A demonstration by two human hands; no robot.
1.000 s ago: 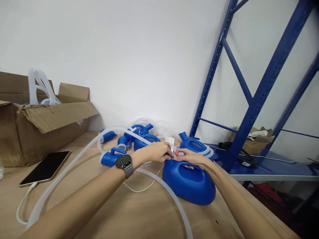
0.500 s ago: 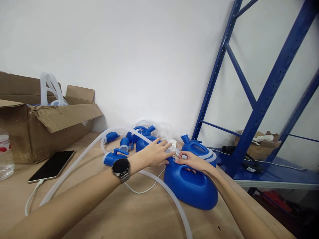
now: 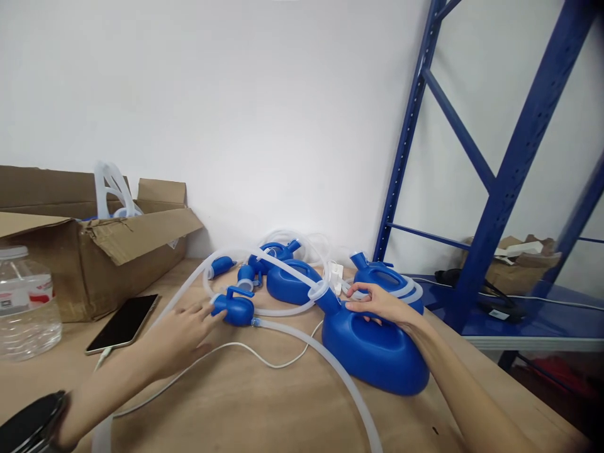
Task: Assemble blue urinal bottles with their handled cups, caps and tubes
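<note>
Head cam: left hand (image 3: 182, 330) lies low over the wooden table (image 3: 264, 409), fingers loosely spread, nothing pinched; its fingertips are at the small blue fitting (image 3: 234, 309), touching it or just short of it, can't tell which. The fitting sits on the table on the end of a translucent hose (image 3: 337, 368) that runs toward the camera, in front of the big blue jug (image 3: 377, 358). That jug lies on its side right of centre, spout pointing up-left. Right hand (image 3: 381, 303) rests on top of the jug at its handle, fingers draped over it. The underside is hidden, so can't tell whether the hold is closed. A second blue jug (image 3: 380, 275) sits just behind that hand, a third blue jug (image 3: 290, 283) behind the fitting. A white cable (image 3: 264, 362) loops across the table between the hands. Phone (image 3: 123, 323), water bottle (image 3: 26, 302) and open cardboard box (image 3: 94, 264) are on the left, blue rack (image 3: 500, 189) on the right.
</note>
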